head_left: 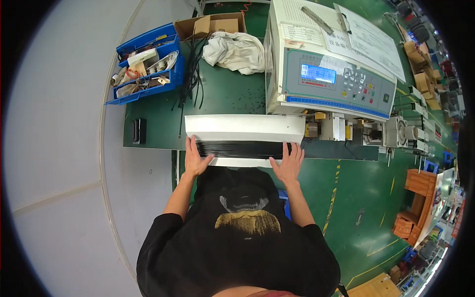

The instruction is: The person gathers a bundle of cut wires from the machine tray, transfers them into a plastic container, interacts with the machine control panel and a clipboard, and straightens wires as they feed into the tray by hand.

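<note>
A bundle of thin black wires (237, 149) lies lengthwise in a white trough-shaped tray (242, 126) at the table's front edge. At the bundle's left end rests my left hand (195, 157), its fingers stretched out and its thumb spread over the tray's near side. My right hand (289, 162) is at the opposite end, fingers extended over the wires and thumb apart on the near edge. Both hands touch the bundle's ends without wrapping round it. The wires' ends are partly hidden under the fingers.
A white machine (331, 69) with a lit display stands at the back right. Blue bins (173, 74) of tools, loose black wires (193, 74), a white cloth (235, 52) and a cardboard box (232, 24) sit at the back left. A small black object (139, 131) lies left.
</note>
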`<action>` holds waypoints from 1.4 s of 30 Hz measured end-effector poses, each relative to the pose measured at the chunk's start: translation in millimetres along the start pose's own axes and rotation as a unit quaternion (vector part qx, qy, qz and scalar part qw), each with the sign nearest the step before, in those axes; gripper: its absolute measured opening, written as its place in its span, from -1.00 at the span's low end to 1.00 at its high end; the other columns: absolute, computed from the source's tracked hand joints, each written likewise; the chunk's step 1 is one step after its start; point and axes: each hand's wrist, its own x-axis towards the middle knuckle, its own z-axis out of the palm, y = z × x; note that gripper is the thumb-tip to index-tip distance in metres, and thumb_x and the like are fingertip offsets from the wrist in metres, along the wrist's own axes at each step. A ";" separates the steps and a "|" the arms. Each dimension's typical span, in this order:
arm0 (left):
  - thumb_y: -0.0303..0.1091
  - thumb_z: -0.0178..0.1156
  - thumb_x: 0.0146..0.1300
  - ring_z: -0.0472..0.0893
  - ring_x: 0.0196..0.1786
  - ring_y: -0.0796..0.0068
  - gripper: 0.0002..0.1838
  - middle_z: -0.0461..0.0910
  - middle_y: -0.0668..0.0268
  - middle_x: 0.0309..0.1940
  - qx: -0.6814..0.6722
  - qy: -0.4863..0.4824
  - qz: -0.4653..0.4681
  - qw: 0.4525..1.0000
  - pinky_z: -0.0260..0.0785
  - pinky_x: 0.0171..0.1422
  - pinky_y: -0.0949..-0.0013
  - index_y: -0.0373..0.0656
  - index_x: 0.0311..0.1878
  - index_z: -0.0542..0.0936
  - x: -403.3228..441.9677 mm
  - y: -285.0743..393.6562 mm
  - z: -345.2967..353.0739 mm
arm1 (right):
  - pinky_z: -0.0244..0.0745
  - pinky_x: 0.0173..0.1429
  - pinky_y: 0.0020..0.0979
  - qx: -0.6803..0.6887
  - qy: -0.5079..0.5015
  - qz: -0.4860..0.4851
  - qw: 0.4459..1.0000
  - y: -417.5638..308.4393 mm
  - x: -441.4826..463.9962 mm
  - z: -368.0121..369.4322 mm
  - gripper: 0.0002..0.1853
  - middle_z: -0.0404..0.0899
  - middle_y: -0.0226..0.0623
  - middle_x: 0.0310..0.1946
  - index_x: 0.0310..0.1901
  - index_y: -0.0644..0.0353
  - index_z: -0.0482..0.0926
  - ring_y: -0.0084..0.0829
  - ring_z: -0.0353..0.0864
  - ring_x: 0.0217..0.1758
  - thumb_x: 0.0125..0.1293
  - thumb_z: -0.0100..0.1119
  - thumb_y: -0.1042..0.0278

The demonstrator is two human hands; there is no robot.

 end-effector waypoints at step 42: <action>-0.28 0.45 -0.21 0.12 0.51 -0.31 0.15 0.08 -0.21 0.48 0.105 0.029 0.200 0.974 -0.06 0.62 -0.21 -0.28 0.51 0.08 4.8 -15.8 -17.7 | 0.16 0.50 0.09 0.014 0.009 -0.063 0.998 17.8 7.0 -31.4 -0.01 0.18 0.09 0.39 0.41 0.22 0.26 0.15 0.21 0.43 -0.07 0.59 0.21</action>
